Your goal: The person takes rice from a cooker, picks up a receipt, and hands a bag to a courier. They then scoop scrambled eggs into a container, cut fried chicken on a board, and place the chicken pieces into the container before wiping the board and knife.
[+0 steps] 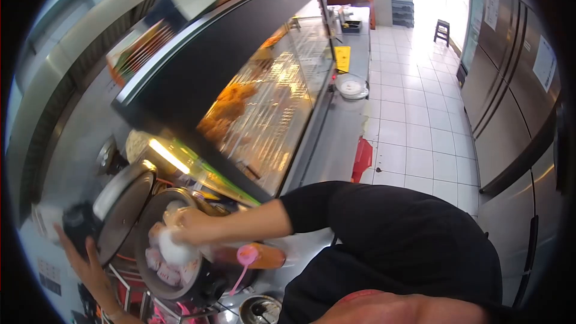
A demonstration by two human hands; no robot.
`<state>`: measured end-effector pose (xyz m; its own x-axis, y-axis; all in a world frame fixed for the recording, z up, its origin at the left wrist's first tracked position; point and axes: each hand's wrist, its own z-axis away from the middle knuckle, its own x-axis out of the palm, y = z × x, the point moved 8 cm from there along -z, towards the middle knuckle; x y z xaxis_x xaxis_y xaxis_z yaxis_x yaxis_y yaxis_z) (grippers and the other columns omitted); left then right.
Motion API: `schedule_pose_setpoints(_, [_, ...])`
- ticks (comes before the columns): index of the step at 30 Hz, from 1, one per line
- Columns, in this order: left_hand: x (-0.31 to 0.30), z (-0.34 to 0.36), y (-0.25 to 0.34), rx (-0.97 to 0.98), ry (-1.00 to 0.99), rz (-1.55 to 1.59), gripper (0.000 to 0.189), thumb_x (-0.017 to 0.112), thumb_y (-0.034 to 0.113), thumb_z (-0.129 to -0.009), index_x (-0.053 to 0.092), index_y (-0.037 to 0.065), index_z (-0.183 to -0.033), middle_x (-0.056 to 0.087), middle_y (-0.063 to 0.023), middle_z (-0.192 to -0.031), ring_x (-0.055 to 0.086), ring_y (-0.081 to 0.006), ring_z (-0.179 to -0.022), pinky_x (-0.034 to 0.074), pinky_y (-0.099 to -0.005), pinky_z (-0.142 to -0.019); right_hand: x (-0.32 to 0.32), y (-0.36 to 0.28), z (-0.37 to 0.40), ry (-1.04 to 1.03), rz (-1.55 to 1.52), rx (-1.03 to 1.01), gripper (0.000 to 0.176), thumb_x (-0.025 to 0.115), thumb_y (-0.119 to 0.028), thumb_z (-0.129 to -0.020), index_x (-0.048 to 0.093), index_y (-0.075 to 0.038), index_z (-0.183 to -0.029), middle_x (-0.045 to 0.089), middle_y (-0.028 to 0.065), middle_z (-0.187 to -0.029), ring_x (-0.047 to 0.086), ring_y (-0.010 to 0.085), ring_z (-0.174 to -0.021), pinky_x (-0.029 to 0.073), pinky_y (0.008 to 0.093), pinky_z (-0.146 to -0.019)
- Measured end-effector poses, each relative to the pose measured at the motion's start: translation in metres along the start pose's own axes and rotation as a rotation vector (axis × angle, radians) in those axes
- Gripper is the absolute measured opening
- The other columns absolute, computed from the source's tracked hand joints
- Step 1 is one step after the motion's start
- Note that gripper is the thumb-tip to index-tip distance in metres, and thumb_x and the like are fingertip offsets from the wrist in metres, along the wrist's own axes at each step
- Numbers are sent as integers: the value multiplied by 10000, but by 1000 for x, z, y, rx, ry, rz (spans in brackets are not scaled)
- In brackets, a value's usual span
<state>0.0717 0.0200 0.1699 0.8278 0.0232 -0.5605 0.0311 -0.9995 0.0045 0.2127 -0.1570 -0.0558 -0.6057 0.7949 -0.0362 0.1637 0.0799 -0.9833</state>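
An open round pot (143, 259) stands at the lower left, with several small white-and-pink wrapped packets (169, 274) inside. My right hand (191, 227) reaches into its mouth, fingers closed around a white, rounded, blurred thing (175, 251) whose kind I cannot make out. The pot's grey lid (125, 216) is tilted up on the left side. Against the lid's outer side, my left hand (90, 267) has its fingers around a black part (81, 225) that looks like the lid's handle.
A heated glass display case (270, 114) with fried food (227, 108) on racks stands beyond the pot. An orange-filled bottle with a pink cap (247, 255) is right of it, near a metal container (261, 310). Steel fridges (504, 84) line the right side of the tiled floor (408, 114).
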Motion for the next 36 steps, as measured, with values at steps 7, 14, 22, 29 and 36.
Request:
schedule_pose_setpoints(7, [6, 175, 90, -2, 135, -610, 865, 558, 687, -856, 548, -29, -1343, 554, -257, -1332, 509, -468, -1224, 380, -565, -1067, -271, 25, 218, -38, -364, 113, 453, 677, -94, -869, 573, 14, -1296, 639, 92, -1190, 599, 166, -1083, 497, 311, -924])
schedule_pose_setpoints(14, [128, 237, 351, -154, 56, -129, 758, 508, 570, -912, 520, -48, -1351, 544, -278, -1331, 532, -451, -1182, 422, -537, -1011, -533, 69, 351, 544, -604, 219, 446, 654, -87, -889, 527, 34, -1299, 648, 118, -1132, 653, 201, -985, 567, 352, -768])
schedule_pose_setpoints(22, [215, 152, 518, -28, 226, -36, 637, 451, 437, -977, 488, -70, -1360, 533, -302, -1328, 559, -431, -1133, 469, -505, -947, -700, 109, 338, 613, -795, 138, 179, 639, -107, -904, 605, -17, -1054, 635, 85, -897, 622, 186, -726, 494, 340, -545])
schedule_pose_setpoints(29, [340, 28, 658, 157, 620, -178, 533, 401, 320, -1033, 459, -89, -1368, 523, -323, -1327, 583, -414, -1091, 510, -478, -891, -901, 204, 354, 864, -739, 271, 311, 678, -166, -860, 580, -39, -1126, 624, 93, -933, 598, 216, -799, 484, 360, -616])
schedule_pose_setpoints(36, [595, -98, 934, -214, 26, 1100, 297, 550, -10, -896, 642, -111, -1159, 687, -189, -991, 598, -228, -705, 480, -319, -627, -1160, 217, 464, 1355, -509, 326, 329, 682, -152, -828, 564, -26, -1108, 603, 113, -957, 591, 224, -806, 491, 363, -615])
